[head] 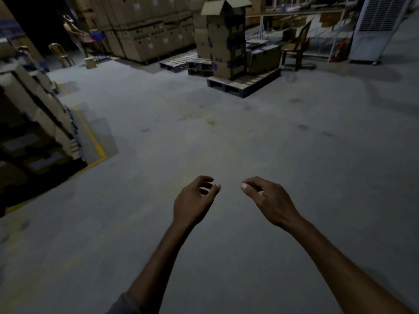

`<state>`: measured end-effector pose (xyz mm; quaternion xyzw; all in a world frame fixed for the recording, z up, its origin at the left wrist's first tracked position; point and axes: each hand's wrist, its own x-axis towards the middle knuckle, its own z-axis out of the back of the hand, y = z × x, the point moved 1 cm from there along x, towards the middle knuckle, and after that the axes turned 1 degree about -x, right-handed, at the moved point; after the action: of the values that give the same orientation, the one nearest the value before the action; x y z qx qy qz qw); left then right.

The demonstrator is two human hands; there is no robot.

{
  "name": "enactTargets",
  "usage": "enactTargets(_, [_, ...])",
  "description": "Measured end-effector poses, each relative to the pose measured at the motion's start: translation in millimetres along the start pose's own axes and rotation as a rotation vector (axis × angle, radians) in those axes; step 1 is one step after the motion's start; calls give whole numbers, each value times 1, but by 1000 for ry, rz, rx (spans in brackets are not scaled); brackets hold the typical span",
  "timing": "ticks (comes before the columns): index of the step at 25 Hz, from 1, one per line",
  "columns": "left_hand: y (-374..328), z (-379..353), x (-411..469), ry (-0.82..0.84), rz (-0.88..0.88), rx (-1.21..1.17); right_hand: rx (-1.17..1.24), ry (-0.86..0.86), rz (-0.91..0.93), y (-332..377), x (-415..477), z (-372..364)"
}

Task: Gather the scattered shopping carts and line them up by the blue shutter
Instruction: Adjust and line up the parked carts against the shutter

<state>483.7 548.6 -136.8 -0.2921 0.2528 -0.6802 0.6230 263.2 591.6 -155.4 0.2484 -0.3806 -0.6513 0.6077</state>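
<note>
The left hand [195, 200] and right hand [269, 202] are hanging side by side, apart, over the near floor [226, 137]. Ahead, a carton stack [224, 41] is standing on a pallet [229, 86], with low pallets [181, 63] lying just to its left and a chair [294, 48] standing to its right. A wall of cartons [147, 30] is rising behind them. Stacked boxes [34, 109] are lining the left edge, and a cooler unit [374, 28] is standing at far right.

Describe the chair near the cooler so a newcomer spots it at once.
Find the tall white cooler at top right. Just left of it, past a red extinguisher, stands a brown chair. The other chair is far left, by a person.
</note>
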Motion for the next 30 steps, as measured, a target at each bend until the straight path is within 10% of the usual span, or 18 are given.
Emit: enactTargets(30, [-285, -349, 239, 528, -547, -177, -193, -495, -437, -233, 139, 277])
